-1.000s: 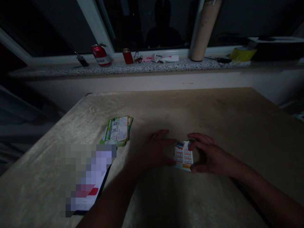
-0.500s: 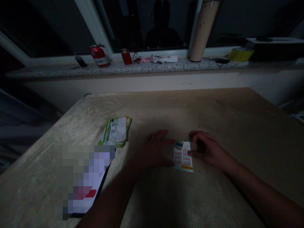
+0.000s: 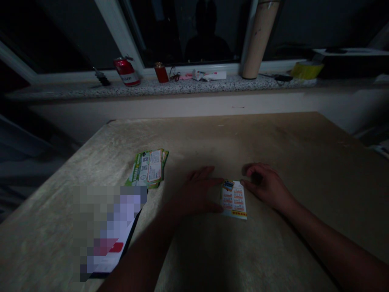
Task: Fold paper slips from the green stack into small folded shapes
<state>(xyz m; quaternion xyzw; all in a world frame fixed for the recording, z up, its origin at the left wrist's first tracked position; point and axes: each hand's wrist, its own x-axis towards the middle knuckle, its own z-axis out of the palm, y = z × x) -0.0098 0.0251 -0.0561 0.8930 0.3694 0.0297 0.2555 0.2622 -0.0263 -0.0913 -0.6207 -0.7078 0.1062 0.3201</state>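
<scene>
A small printed card (image 3: 234,199), white with orange rows and a dark blue patch near its top, lies flat on the table. My left hand (image 3: 199,192) rests at its left side, fingers spread, with thumb and index finger at the card's left edge. At the upper right corner is my right hand (image 3: 266,184); its thumb tip touches or nearly touches the card. Its other fingers are curled, leaving a gap to the thumb. Farther left lies a loose stack of green and white printed cards (image 3: 148,168), with square codes on the top one.
A phone (image 3: 121,243), partly blurred out, lies at the table's left front. On the granite sill (image 3: 152,90) stand a red can (image 3: 126,72), a red lighter (image 3: 161,73), a crumpled tube (image 3: 209,75), a cardboard roll (image 3: 259,40) and yellow tape (image 3: 306,70).
My right hand has shifted slightly, its thumb moving up from the card's right edge to the upper right corner. My left hand and the card are nearly unmoved.
</scene>
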